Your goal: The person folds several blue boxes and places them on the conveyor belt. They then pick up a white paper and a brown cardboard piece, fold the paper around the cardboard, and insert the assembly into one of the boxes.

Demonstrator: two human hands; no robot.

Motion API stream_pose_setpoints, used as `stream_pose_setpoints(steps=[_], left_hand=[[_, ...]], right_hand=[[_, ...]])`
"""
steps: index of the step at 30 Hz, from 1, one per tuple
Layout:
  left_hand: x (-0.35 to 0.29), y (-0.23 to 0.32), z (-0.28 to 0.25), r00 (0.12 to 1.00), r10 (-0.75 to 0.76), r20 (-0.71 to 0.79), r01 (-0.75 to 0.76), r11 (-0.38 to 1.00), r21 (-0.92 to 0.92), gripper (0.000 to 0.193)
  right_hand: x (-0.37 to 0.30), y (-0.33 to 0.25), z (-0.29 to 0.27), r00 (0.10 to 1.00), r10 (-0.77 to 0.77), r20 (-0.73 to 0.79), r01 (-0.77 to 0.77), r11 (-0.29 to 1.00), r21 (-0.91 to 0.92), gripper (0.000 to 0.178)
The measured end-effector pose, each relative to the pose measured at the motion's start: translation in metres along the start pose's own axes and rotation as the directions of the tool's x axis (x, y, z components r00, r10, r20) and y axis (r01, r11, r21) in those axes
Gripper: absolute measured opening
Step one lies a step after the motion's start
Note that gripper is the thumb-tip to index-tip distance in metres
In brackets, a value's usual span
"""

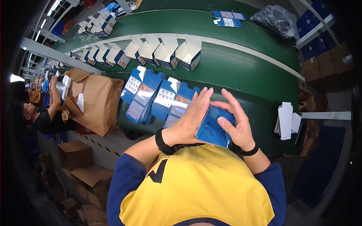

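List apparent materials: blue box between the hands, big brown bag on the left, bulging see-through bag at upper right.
Blue box: probably thin coated card, glossy; straight folded edges and bright reflections.
Brown bag: looks like kraft paper, matte; stiff, sharp creases.
See-through bag: likely plastic film, shiny; wrinkled highlights over dark contents, whose material I can't tell.

- left fingers (201, 101) and palm kinda block the left side of the blue box (212, 130)
- clear bag (277, 20) by the counter's (249, 71) far right corner: dark stuff inside, can't make it out
- white things (48, 69) past the counter's left end: too tiny to tell
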State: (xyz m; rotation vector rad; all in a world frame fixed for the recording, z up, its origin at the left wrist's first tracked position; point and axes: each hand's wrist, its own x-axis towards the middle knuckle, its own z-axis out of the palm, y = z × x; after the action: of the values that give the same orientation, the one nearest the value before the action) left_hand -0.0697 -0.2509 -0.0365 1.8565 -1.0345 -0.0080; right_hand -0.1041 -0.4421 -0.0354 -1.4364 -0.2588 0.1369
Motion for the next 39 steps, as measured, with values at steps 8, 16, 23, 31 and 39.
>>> stream_pose_setpoints(steps=[8, 16, 23, 31, 39], left_hand=[[-0.001, -0.013, 0.009, 0.989, 0.111, -0.093, -0.108, 0.993, 0.044, 0.081], [0.005, -0.024, 0.01, 0.955, 0.282, -0.096, -0.252, 0.937, 0.241, 0.084], [0.008, -0.009, 0.043, 0.935, -0.063, -0.348, 0.025, 0.993, -0.112, 0.098], [0.012, 0.001, 0.026, 0.992, -0.126, -0.016, 0.121, 0.972, -0.202, 0.12], [0.026, -0.026, 0.028, 0.993, -0.111, -0.029, 0.107, 0.989, -0.106, 0.099]], right_hand=[[0.004, 0.013, 0.01, 0.93, 0.063, -0.362, 0.036, 0.965, 0.259, 0.06], [0.0, -0.001, 0.008, 0.976, 0.028, -0.216, -0.011, 0.997, 0.079, 0.068], [0.0, -0.016, 0.008, 0.983, 0.033, -0.181, -0.012, 0.993, 0.116, 0.07], [0.001, 0.017, -0.014, 0.988, 0.043, -0.151, 0.036, 0.876, 0.482, 0.08], [0.013, 0.059, -0.033, 0.963, 0.048, -0.265, 0.079, 0.89, 0.449, 0.078]])
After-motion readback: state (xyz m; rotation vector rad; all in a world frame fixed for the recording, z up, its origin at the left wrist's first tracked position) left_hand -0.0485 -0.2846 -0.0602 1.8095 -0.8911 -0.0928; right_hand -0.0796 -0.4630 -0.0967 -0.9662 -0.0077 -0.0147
